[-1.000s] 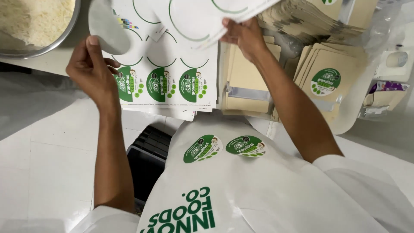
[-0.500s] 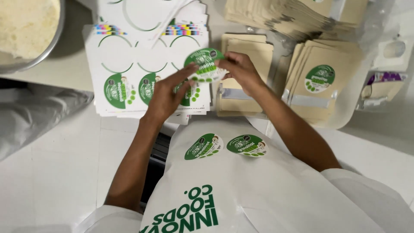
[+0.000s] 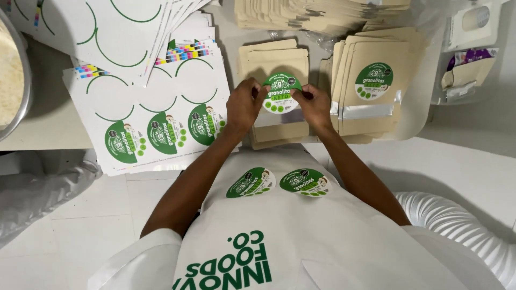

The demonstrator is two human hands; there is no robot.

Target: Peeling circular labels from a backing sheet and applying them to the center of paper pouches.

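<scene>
Both hands, left [image 3: 243, 106] and right [image 3: 314, 104], pinch a round green label [image 3: 281, 92] over the kraft pouch stack [image 3: 274, 64]; labelling step, next needs centred, flat placement.

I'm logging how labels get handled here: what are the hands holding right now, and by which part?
A round green-and-white sticker, pinched at its opposite side edges: left hand on its left edge, right hand on its right, above a kraft pouch.

Glossy paper round sticker [image 3: 281, 93], matt tan paper pouches [image 3: 274, 60], smooth white sticker sheets [image 3: 156, 115] with a slight sheen, white cloth apron [image 3: 301, 236], ribbed white hose [image 3: 457, 225] probably plastic, bowl rim [image 3: 24, 80] seemingly brushed metal
</scene>
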